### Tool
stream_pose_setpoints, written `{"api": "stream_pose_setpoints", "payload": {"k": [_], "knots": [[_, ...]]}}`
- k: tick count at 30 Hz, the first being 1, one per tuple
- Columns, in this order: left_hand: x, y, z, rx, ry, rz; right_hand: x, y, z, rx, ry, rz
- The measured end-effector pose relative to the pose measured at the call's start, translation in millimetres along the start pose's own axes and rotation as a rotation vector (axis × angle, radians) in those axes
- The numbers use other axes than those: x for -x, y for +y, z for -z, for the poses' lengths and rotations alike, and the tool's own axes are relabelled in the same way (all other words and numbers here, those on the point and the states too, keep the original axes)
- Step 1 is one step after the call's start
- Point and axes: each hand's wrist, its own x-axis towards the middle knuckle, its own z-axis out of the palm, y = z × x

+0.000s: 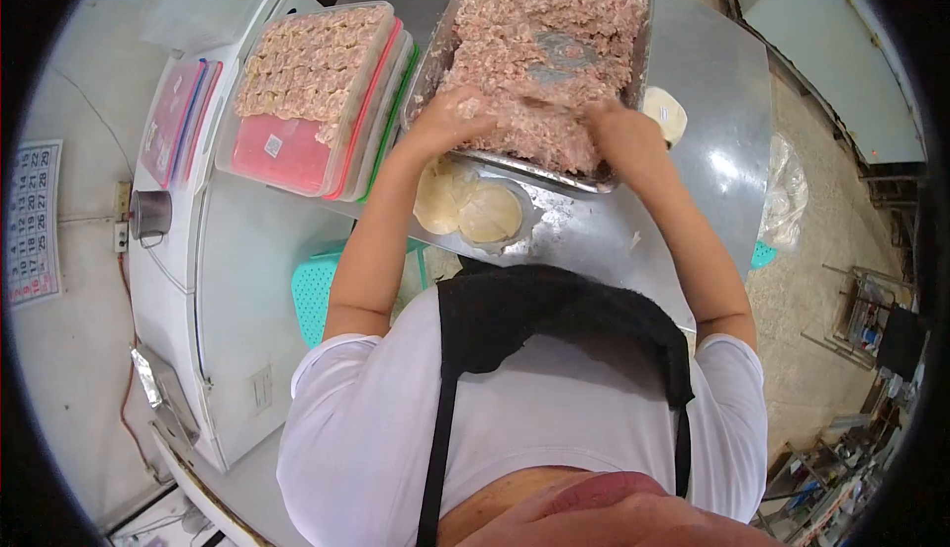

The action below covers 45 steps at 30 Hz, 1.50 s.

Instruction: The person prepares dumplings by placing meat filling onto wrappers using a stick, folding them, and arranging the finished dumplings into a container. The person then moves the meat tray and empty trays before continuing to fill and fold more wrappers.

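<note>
A large metal tray [645,23] holds a thick mass of pinkish minced meat [534,13], with a patch of bare metal showing through it. At the tray's near left, my left hand [453,120] has curled fingers coated in minced meat. My right hand [625,139] reaches over the near right side, its fingertips sunk in the meat and hidden. A loose clump between the hands is blurred. Stacks of pale round dough wrappers [490,213] lie below the tray's near edge. More wrappers [664,116] sit just right of my right hand.
Left of the tray, stacked plastic containers [282,151] carry rows of filled dumplings [312,62] on top. More lidded containers [178,122] stand on a white appliance [267,280]. The steel table [712,82] ends at the right. A teal basket [317,285] is below the left side.
</note>
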Motion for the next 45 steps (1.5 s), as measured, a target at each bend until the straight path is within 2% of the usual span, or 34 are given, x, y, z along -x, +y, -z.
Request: {"api": "stream_pose_setpoints", "payload": {"k": [1,2,4,5,7,8,10,11,13,14,15,16,17,18,20,22,25,26,28,30,32,34,36,39,40,42,45], "knots": [[4.8,0.5,2.7,-0.06,0.021,-0.061,-1.1,8.6,14.3,-0.063,-0.134,-0.04],[8.4,1.3,2.8,-0.062,0.009,-0.06,4.4,15.8,28.5,-0.067,-0.138,-0.051],[19.9,23.7,7.6,0.002,0.075,-0.286,13.7,18.9,68.9,-0.225,-0.171,-0.11],[23.7,35.1,8.6,0.008,0.073,-0.29,19.0,16.7,78.8,-0.218,-0.173,-0.114],[27.2,53.9,9.7,-0.063,0.152,-0.599,27.9,10.4,94.0,-0.809,-0.03,-0.091],[28.0,54.7,10.5,-0.058,0.15,-0.608,31.2,0.6,97.2,-0.801,-0.025,-0.096],[29.0,55.5,12.9,-0.11,0.019,-0.524,31.4,-31.0,102.2,-0.774,0.058,0.165],[26.6,55.2,16.0,-0.105,0.012,-0.534,31.8,-45.3,95.9,-0.857,-0.002,0.12],[18.8,53.9,25.2,-0.174,-0.249,-0.53,25.7,-41.5,100.8,-0.744,0.019,0.166],[19.0,46.6,27.5,-0.173,-0.247,-0.541,23.0,-39.3,105.7,-0.64,0.036,0.223],[19.2,33.1,27.9,-0.15,-0.117,-0.585,24.8,-38.9,117.7,-0.509,0.021,0.107],[22.2,28.1,31.3,-0.128,0.013,-0.625,26.0,-48.7,127.7,-0.502,0.028,0.107],[29.6,22.2,32.4,-0.108,0.161,-0.644,29.7,-62.0,136.9,-0.459,0.131,0.074],[29.7,22.5,41.3,-0.106,0.165,-0.649,33.0,-76.4,141.9,-0.416,0.231,0.04],[27.4,24.7,63.6,0.077,-0.21,-0.58,28.9,-101.9,129.2,-0.477,0.271,0.081],[47.7,31.8,80.9,0.004,-0.144,-0.622,16.4,-118.7,125.3,-0.391,0.2,0.097],[79.9,39.2,108.4,0.059,-0.043,-0.354,11.6,-138.0,145.9,-0.576,0.238,0.042],[82.6,31.7,115.0,0.062,-0.036,-0.354,10.5,-146.7,147.2,-0.698,0.28,0.002],[82.7,12.5,125.0,0.005,0.147,-0.726,6.0,-176.6,144.4,-0.676,0.267,0.034],[85.2,-1.7,144.7,-0.035,0.092,-0.693,-1.8,-215.0,134.1,-0.607,0.115,0.075],[95.6,-13.8,165.4,-0.074,0.043,-0.661,-9.5,-228.2,125.2,-0.614,0.112,0.092],[116.8,-15.0,189.4,-0.115,0.109,-0.43,-12.6,-230.3,125.8,-0.639,0.11,0.029],[123.4,-37.8,218.4,-0.075,0.068,-0.458,-8.7,-225.9,113.4,-0.672,0.151,-0.009],[129.3,-82.5,243.7,-0.383,0.333,-0.478,5.6,-219.4,100.0,-0.895,0.201,-0.216],[131.5,-87.5,244.3,-0.379,0.335,-0.476,11.5,-213.9,93.5,-0.891,0.197,-0.214],[131.6,-92.2,243.5,-0.423,0.238,-0.347,21.4,-206.0,86.7,-1.025,0.137,-0.433],[126.8,-87.6,227.4,-0.393,0.187,-0.382,33.5,-205.0,81.7,-1.14,0.129,-0.476]]}}
